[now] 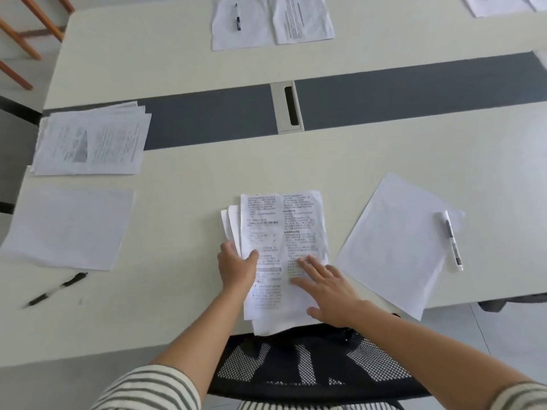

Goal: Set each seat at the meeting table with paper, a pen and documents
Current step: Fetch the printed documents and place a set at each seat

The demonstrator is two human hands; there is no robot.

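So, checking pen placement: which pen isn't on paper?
The black pen at near left; it lies on the bare table, while the white pen and the far pen rest on paper.

A printed stack (282,241) lies on the table (189,202); right of it, a pen (453,241) on a blank sheet (393,247).

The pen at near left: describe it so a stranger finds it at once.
On the cream table, look at the near left part, just this side of the blank sheet. The black pen lies there slanted on bare tabletop, unlike the white pen at right, which rests on paper.
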